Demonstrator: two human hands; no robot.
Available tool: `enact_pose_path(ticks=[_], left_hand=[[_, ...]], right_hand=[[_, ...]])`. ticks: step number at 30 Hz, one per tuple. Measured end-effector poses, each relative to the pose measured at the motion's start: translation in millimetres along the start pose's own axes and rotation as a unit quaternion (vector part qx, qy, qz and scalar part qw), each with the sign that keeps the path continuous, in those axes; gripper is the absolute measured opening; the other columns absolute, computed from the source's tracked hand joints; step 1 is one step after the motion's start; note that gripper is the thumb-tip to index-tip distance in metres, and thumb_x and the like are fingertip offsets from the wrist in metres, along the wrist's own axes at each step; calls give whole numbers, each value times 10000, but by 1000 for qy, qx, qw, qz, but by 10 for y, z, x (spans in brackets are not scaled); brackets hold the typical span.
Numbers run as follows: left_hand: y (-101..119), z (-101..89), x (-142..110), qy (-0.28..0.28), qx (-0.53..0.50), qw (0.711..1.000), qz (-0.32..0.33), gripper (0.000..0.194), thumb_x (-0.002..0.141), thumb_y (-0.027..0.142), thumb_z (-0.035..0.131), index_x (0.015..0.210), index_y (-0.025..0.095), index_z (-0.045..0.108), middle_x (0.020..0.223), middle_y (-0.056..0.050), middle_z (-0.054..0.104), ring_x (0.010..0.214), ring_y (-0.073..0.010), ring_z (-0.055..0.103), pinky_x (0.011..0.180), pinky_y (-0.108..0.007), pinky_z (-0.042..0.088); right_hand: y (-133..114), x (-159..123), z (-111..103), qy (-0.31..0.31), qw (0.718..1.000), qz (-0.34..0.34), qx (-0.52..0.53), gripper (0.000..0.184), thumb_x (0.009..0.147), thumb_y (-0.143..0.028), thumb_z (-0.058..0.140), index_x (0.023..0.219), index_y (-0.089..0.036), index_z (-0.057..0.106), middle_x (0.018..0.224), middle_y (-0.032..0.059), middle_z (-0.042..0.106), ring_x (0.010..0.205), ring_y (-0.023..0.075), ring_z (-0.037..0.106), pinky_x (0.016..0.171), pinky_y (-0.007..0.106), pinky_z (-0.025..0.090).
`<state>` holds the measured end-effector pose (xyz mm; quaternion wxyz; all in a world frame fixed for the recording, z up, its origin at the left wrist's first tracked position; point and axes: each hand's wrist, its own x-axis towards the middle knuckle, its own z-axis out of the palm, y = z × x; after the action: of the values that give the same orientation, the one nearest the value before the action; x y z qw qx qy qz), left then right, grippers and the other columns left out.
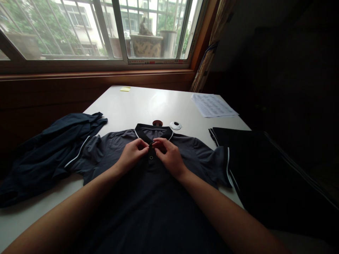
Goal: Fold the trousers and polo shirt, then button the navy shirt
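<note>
A dark grey polo shirt lies spread out front side up, its black collar with white edging at the far end. Both hands meet at the top of its button placket, just below the collar. My left hand pinches the placket edge between thumb and fingers. Close beside it, my right hand pinches the other side of the same spot. Whatever sits between the fingertips is mostly hidden. One round button shows on the placket below the hands. The sleeves, edged in white, stretch out to both sides.
A crumpled dark blue garment lies at the left, a folded black garment at the right. Papers, a yellow note pad, a round table hole and its white cover are on the white table. A window stands behind.
</note>
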<state>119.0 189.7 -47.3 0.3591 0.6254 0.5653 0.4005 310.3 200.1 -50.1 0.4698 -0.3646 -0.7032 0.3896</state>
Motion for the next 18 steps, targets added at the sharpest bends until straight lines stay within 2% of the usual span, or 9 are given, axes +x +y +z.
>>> enact_pose_path(ticks=[6, 12, 18], left_hand=[[-33, 10, 2, -3, -5, 1000, 6, 154, 802, 332, 691, 836, 183, 670, 833, -25, 725, 759, -183, 668, 682, -268, 508], [-6, 14, -8, -6, -12, 1000, 6, 162, 790, 334, 694, 838, 183, 664, 853, -30, 730, 773, -188, 671, 695, -275, 516], [-43, 17, -3, -4, 1, 1000, 12, 159, 793, 341, 690, 830, 189, 661, 874, -30, 736, 784, -190, 675, 705, -276, 517]], right_hand=[[3, 21, 6, -1, 1000, 8, -11, 251, 824, -140, 641, 1061, -221, 657, 1002, 28, 710, 904, 169, 700, 868, 310, 572], [7, 40, -19, -9, 996, 7, -87, 110, 816, -145, 676, 906, -209, 678, 869, 4, 675, 786, 152, 661, 756, 273, 536], [22, 41, -44, -25, 990, -5, -139, 68, 834, -155, 688, 861, -211, 714, 857, 11, 688, 813, 160, 659, 778, 274, 506]])
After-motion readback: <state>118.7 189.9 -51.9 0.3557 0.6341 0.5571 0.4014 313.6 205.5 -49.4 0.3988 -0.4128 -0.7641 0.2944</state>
